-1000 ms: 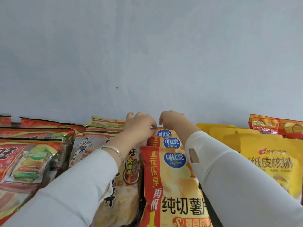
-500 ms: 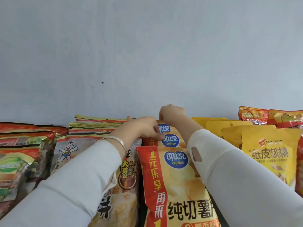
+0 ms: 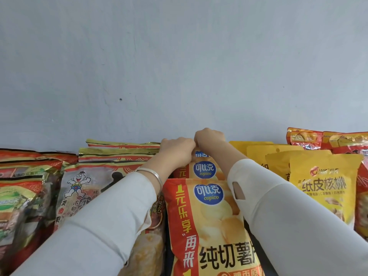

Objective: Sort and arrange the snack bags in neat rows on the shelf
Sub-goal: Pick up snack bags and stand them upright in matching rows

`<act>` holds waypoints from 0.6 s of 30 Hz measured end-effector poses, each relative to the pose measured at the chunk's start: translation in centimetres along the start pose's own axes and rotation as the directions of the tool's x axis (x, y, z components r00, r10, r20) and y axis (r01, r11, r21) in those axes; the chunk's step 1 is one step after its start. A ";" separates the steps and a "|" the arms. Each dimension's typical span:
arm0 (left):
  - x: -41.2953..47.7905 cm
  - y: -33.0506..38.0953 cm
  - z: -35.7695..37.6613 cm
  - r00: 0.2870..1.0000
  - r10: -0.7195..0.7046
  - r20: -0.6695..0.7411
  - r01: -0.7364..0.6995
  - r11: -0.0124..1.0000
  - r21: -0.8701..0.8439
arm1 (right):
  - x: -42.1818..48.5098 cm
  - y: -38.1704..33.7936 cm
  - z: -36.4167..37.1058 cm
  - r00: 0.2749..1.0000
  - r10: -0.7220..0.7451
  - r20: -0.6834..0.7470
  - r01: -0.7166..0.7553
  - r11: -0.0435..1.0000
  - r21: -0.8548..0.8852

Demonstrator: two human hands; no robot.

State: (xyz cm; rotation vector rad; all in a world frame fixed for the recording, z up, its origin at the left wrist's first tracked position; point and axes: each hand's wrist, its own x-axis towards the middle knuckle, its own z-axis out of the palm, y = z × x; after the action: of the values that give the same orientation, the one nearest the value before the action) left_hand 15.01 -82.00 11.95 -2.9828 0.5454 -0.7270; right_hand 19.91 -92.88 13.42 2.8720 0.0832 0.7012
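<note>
A row of orange-and-red Copico chip bags stands upright one behind another in the middle of the shelf; the front chip bag (image 3: 207,232) is the largest in view. Both hands reach over it to the rearmost chip bag (image 3: 199,154). My left hand (image 3: 176,149) grips that bag's top edge from the left. My right hand (image 3: 210,137) curls over its top from the right, and the two hands touch. Most of the rear bag is hidden behind my hands and the bags in front.
Left of the chips stand rice-cracker bags with a cartoon boy (image 3: 87,188) and red-green bags (image 3: 22,196). To the right stand yellow walnut bags (image 3: 322,188) and red bags (image 3: 306,137). A grey wall (image 3: 179,66) backs the shelf closely.
My hands have drawn together at the top of the rearmost chip bag until they touch. The view has shifted a little to the left.
</note>
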 end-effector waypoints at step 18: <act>0.9 1.4 0.9 0.985 -0.070 -0.156 0.076 0.997 0.031 | -1.2 0.4 -0.1 0.997 0.063 0.055 -0.072 0.977 0.201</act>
State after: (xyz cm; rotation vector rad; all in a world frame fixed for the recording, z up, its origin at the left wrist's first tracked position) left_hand 15.75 -83.65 11.44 -2.9427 0.4244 -0.9692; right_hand 18.83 -93.38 13.05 3.0980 0.0533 0.6712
